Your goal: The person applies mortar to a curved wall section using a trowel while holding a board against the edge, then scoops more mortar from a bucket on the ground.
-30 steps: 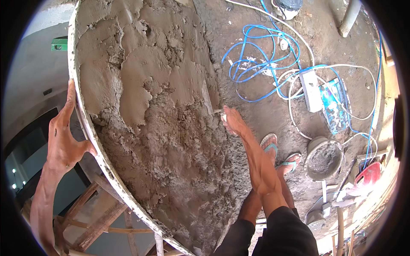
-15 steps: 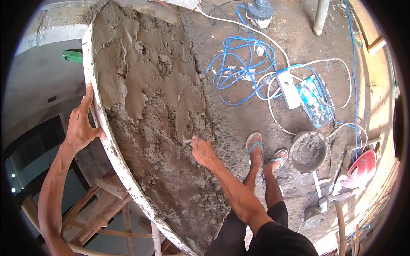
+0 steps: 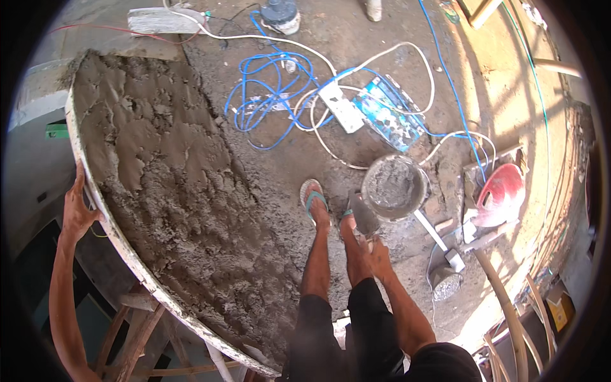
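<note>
My left hand (image 3: 77, 213) rests against the outer side of a curved white form edge (image 3: 124, 254), its fingers stretched along it and the thumb spread. Inside that edge lies a bed of wet grey mortar (image 3: 172, 178), smoother at the far end and rough nearer me. My right hand (image 3: 377, 258) is closed round the handle of a trowel (image 3: 365, 215). The trowel's blade is beside a round bucket (image 3: 384, 207) with grey mortar in it, to the right of my feet. Part of my right foot is hidden behind the blade.
A tangled blue cable (image 3: 270, 95), a white power strip (image 3: 341, 107) and a blue-white sack (image 3: 389, 111) lie beyond the bucket. To the right are a red basin (image 3: 503, 196), a white-handled tool (image 3: 433, 232) and a small mortar pail (image 3: 445, 283). Wooden poles (image 3: 130, 337) stand below the edge.
My right hand has moved with the trowel from the mortar bed rightward to the bucket. My left hand stays at the form edge. The view has shifted to the right.
</note>
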Motion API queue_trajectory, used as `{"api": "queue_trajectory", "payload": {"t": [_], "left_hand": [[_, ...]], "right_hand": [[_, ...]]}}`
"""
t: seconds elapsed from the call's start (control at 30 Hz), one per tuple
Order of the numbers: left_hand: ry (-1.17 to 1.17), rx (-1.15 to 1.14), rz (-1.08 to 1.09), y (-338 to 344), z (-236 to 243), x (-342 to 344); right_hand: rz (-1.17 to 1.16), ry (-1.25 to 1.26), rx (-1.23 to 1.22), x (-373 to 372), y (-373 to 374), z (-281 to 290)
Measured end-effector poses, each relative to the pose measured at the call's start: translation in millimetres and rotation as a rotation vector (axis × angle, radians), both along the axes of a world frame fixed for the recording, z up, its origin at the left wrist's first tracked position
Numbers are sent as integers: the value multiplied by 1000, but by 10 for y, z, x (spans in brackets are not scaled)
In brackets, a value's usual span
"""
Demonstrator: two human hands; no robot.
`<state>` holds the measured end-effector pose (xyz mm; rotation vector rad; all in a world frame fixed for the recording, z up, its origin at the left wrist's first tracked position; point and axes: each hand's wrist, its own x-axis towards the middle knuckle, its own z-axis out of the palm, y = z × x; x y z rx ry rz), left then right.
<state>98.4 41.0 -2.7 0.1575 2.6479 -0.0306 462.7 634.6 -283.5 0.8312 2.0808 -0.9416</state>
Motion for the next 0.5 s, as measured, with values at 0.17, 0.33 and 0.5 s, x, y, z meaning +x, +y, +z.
{"api": "queue_trajectory", "payload": {"t": [0.17,0.33,0.5], "left_hand": [[-10,24,38,-123,99,116],[-40,125,-40,-34,3,18],[-62,108,56,-118,64,98]], "right_hand": [[164,-178,338,-63,1315,-457],[156,-146,467,-366,1605,-1127],[185,-35,318,-330,1178,-1536]]}}
